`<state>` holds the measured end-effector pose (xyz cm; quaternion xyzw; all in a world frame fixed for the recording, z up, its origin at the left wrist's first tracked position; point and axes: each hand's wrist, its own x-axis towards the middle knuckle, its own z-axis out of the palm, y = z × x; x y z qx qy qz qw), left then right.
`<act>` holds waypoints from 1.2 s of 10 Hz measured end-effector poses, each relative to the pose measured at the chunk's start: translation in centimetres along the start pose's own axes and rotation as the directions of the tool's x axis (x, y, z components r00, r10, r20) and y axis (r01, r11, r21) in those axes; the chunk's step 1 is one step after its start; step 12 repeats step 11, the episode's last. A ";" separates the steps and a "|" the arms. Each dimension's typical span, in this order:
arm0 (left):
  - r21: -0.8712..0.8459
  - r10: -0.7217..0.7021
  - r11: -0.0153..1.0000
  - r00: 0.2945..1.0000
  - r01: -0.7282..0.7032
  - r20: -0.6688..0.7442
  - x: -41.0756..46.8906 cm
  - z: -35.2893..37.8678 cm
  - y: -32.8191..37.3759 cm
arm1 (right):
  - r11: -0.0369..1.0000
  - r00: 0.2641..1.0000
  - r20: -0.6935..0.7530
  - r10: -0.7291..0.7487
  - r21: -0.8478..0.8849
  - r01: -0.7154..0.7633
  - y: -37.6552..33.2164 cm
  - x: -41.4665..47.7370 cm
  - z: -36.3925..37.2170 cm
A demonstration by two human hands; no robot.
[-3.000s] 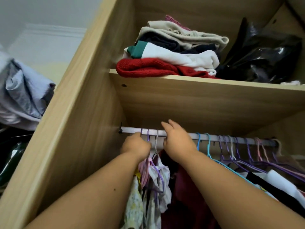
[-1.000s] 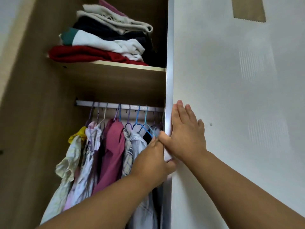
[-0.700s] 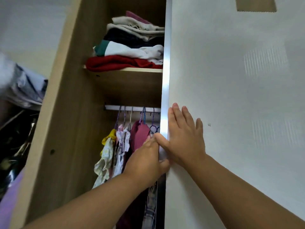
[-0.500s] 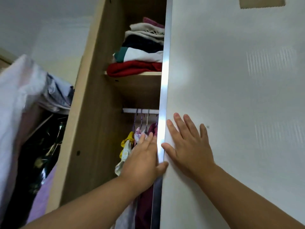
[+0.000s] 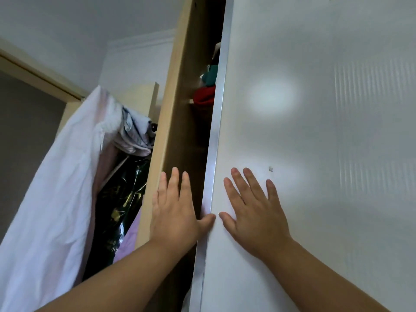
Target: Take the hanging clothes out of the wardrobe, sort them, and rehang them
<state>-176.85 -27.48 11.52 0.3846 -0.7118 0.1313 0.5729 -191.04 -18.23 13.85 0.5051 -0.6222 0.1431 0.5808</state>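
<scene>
Right hand lies flat on the white sliding door, fingers spread; left hand, fingers straight and close together, sets its thumb on the door's metal edge. Likely the closing step: next, a firm push leftward. The hanging clothes sit hidden inside the wardrobe; only folded red fabric shows through the gap

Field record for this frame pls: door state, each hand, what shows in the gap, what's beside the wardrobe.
door: white sliding wardrobe door with silver metal edge, nearly closed, narrow gap
left: left hand, fingers straight, over the gap, thumb at door edge
right: right hand, flat on door face
gap: red folded garment on shelf, green folded garment above; hanging clothes not visible
beside: white draped cloth, glossy black plastic bag
</scene>
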 end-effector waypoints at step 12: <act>-0.566 0.123 0.822 0.989 -0.052 0.087 3.1 -3.2 -8.5 | 0.417 0.811 0.003 0.585 0.857 -0.304 -6.9 3.4 -3.8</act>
